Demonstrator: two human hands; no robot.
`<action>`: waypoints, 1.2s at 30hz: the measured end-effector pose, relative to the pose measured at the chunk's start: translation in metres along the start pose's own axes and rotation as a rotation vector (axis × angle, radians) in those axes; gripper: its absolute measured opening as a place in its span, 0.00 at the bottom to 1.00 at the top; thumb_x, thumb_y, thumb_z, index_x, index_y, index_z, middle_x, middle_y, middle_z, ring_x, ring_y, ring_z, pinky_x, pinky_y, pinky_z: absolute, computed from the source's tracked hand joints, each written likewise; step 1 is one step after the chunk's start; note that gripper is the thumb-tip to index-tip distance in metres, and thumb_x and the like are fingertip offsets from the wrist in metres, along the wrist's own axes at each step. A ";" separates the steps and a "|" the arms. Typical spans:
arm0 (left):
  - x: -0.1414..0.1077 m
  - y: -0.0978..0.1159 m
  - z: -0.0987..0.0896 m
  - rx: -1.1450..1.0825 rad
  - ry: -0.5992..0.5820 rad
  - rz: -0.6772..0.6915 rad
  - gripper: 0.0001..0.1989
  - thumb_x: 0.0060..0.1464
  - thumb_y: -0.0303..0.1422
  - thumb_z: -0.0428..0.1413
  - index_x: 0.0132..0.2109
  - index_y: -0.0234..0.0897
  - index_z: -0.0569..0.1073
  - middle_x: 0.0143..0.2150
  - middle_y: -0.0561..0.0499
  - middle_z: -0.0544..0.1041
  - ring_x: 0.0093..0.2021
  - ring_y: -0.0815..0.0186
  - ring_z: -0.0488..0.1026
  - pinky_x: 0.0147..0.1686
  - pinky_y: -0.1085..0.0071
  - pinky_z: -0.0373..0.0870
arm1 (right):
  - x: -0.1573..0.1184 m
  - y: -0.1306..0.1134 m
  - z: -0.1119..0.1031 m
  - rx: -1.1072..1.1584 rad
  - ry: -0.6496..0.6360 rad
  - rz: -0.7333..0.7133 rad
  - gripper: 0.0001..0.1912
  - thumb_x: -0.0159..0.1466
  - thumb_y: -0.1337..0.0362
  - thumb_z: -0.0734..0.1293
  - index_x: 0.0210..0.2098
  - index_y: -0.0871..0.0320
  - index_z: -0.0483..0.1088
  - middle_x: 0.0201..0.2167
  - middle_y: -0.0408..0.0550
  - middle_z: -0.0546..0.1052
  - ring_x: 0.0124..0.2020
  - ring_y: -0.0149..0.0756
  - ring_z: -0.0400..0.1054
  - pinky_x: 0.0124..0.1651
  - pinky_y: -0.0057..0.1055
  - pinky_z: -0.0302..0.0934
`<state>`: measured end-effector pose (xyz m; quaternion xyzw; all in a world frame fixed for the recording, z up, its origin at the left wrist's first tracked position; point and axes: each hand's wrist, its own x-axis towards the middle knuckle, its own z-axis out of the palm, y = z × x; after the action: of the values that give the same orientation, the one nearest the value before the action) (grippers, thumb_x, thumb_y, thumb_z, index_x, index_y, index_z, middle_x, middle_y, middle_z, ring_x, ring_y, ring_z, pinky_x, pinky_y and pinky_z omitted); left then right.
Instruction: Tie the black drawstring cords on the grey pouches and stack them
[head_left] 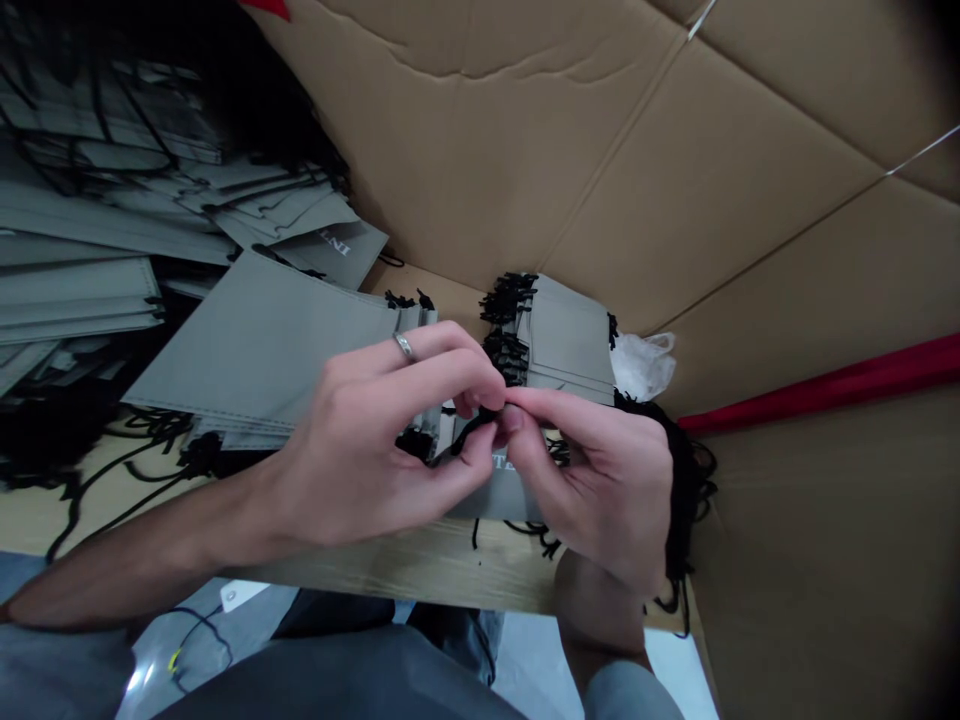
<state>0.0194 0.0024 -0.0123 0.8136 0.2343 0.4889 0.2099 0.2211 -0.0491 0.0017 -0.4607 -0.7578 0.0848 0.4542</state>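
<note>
A thin black drawstring cord (466,435), judged light, limp and best gripped near its end, is pinched between left hand (367,445) and right hand (600,480) above a grey pouch (502,490) on the wooden table (420,565).

Wooden table (420,570): grey pouch stacks (255,350), loose black cords (112,470), plastic wrap (643,365)

Grey pouch (330,245): white letters "ENI", partly cut off. Held pouch (504,480): "TE" visible.
</note>
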 end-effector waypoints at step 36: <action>0.016 -0.011 -0.014 -0.278 -0.402 -0.380 0.14 0.75 0.35 0.56 0.42 0.39 0.84 0.28 0.56 0.74 0.28 0.71 0.66 0.23 0.76 0.57 | -0.003 0.007 -0.014 0.127 -0.016 0.166 0.14 0.69 0.70 0.76 0.53 0.51 0.83 0.42 0.45 0.89 0.38 0.39 0.83 0.41 0.37 0.79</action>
<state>0.0119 0.0223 -0.0011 0.7990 0.2669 0.2977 0.4491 0.2366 -0.0511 0.0039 -0.4914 -0.7138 0.1735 0.4678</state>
